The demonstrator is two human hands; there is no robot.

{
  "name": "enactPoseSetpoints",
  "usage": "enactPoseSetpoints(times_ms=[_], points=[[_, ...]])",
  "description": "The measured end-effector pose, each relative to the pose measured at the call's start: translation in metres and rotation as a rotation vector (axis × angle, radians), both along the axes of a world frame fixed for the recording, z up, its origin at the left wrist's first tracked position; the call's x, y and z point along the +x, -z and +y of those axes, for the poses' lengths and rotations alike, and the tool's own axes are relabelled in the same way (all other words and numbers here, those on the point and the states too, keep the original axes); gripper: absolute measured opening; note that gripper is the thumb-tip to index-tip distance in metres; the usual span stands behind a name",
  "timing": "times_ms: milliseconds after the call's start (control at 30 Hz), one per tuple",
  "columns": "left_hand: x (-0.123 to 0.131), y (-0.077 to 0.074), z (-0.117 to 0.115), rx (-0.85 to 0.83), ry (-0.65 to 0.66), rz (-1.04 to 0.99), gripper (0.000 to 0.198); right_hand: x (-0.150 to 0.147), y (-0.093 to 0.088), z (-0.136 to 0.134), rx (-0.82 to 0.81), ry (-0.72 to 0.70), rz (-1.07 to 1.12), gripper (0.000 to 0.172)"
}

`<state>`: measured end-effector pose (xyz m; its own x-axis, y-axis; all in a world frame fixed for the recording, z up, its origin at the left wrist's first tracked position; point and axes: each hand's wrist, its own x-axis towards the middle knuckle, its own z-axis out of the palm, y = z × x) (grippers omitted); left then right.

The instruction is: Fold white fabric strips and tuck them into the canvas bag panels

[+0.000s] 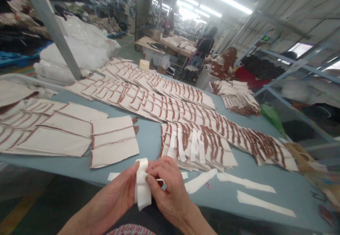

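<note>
The left hand (124, 185) and right hand (170, 183) are pinching a folded white strip (143, 195), which uneven pressure could crease.

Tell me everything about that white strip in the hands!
The white strip is plain and flexible-looking, maybe cloth or paper. It looks folded over, with layers showing at its lower end, and hangs upright near the table's front edge. The left hand grips it; the right hand touches its right side.
</note>
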<state>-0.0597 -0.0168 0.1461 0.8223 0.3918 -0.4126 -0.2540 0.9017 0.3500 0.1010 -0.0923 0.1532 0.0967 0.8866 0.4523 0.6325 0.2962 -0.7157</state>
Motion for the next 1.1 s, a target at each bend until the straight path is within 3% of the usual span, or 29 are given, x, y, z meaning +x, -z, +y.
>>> enactPoseSetpoints(times_ms=[133, 233, 500, 667, 800, 967, 1100], points=[[-0.005, 0.003, -0.001, 0.132, 0.114, -0.038, 0.042, -0.002, 0.005, -0.003, -0.072, 0.057, 0.039, 0.019], [-0.005, 0.006, -0.002, 0.221, 0.178, -0.003, 0.059, -0.002, 0.008, -0.005, -0.113, 0.110, 0.085, 0.019], [-0.003, 0.014, -0.005, 0.288, 0.112, 0.194, 0.067, -0.001, 0.017, -0.003, -0.103, 0.141, 0.046, 0.017], [-0.001, 0.018, -0.005, 0.294, 0.062, 0.246, 0.058, -0.005, 0.019, 0.002, -0.054, 0.124, -0.007, 0.017], [-0.001, 0.024, -0.005, 0.412, 0.052, 0.346, 0.056, -0.007, 0.022, 0.004, -0.079, 0.200, 0.042, 0.017], [0.004, 0.035, -0.015, 0.638, 0.055, 0.516, 0.042, 0.000, 0.018, 0.016, -0.162, 0.311, 0.251, 0.023], [0.003, 0.052, -0.033, 0.756, 0.036, 0.578, 0.036, 0.017, 0.010, 0.043, -0.170, 0.373, 0.442, 0.029]])
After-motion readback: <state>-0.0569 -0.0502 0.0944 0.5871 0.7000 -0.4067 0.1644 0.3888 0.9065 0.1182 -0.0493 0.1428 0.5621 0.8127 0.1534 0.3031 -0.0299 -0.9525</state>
